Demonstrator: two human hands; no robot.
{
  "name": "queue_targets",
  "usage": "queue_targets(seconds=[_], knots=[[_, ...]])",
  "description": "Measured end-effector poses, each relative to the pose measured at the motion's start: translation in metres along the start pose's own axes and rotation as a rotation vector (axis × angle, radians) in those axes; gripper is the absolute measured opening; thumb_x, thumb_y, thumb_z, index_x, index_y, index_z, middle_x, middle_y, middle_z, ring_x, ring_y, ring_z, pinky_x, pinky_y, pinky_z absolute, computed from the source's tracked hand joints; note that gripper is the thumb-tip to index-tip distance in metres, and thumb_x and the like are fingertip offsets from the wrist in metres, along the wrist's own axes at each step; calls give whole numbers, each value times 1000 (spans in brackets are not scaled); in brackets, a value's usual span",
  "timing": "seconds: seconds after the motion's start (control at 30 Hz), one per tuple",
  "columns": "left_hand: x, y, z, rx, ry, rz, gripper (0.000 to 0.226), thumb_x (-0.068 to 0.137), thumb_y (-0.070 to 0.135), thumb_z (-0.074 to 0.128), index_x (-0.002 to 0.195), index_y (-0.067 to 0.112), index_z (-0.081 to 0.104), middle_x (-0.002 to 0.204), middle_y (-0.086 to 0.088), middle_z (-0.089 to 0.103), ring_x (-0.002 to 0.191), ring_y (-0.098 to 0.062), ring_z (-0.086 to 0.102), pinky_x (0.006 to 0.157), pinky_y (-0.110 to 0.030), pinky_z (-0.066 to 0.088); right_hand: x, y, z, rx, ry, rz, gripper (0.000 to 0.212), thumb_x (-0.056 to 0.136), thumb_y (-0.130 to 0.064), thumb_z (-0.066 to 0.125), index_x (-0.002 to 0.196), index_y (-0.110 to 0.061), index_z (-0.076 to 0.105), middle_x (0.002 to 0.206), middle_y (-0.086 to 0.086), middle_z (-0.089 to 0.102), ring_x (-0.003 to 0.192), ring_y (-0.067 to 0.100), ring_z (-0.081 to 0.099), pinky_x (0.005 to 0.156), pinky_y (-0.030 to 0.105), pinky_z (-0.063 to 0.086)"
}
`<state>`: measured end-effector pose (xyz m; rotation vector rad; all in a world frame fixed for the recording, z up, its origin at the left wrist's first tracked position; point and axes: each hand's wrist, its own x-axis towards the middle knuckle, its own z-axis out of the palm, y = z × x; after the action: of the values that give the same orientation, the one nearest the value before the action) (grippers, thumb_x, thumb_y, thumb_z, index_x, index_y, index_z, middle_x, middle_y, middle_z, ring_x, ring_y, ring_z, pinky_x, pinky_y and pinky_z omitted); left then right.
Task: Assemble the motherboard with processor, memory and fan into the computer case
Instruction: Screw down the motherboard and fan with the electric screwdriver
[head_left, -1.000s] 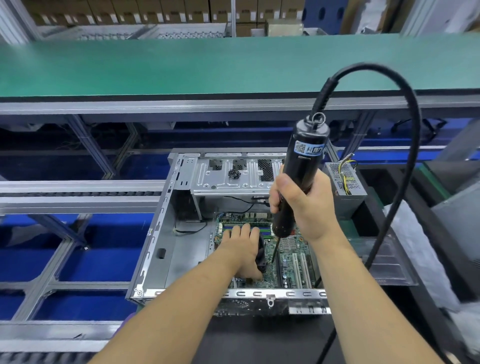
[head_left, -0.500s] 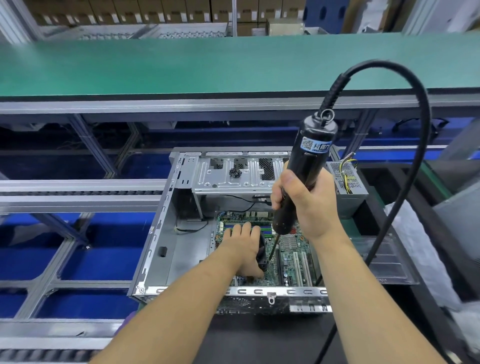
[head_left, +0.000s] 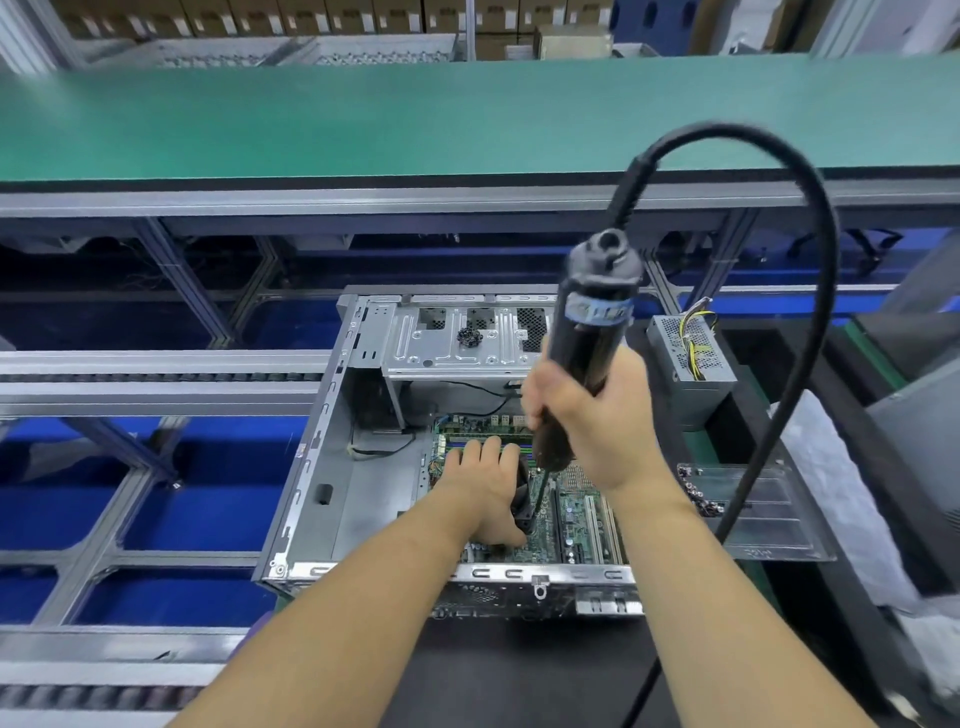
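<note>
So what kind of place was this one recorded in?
Most likely a computer assembly line in a factory: an open computer case sits between roller conveyor rails, the right hand grips a corded electric screwdriver, and stacked cartons line the back.

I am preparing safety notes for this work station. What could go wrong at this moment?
1. The electric screwdriver bit comes down right beside the left hand resting on the fan; a slip could hurt the fingers or scratch the motherboard.
2. Its looping cable could tug the right hand off line.
</note>
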<state>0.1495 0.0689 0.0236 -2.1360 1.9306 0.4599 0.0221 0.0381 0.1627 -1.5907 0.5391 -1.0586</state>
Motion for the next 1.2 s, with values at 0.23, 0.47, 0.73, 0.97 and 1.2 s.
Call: queue_targets(seconds=[0.23,0.47,0.73,0.97,1.2], knots=[[-2,1,0,-27,20,4,99,65,62,75,137,15,25,139,-8,32,129,-34,31,111,-52,26,4,3,-12,116,-27,-15,52,76,-60,76,71,-12,56,57,4,58,49,19,54,55,33,48],[-6,3,1,41,7,-1,111,69,72,70,145,8,19,145,-11,24,132,-34,26,114,-52,23,-3,4,0,49,-83,13,79,69,-80,70,76,-3,54,57,11,57,51,24,55,57,42,48],[-7,2,-3,-21,-7,3,110,69,72,71,144,11,20,141,-8,26,132,-33,27,114,-51,22,-2,4,-1,79,-51,22,74,67,-78,74,81,-9,54,59,13,56,50,26,53,54,43,47],[-8,0,-5,-43,-22,17,110,69,70,72,146,14,18,146,-8,25,135,-33,25,116,-52,20,-2,5,-9,159,-8,16,68,69,-75,75,79,-12,55,59,4,58,49,22,53,55,36,47],[-9,2,-7,-37,-22,13,103,69,71,72,140,13,24,143,-8,27,133,-33,26,114,-52,22,-2,4,-9,154,-19,3,53,70,-75,75,74,-24,61,57,3,59,48,21,54,55,35,46]])
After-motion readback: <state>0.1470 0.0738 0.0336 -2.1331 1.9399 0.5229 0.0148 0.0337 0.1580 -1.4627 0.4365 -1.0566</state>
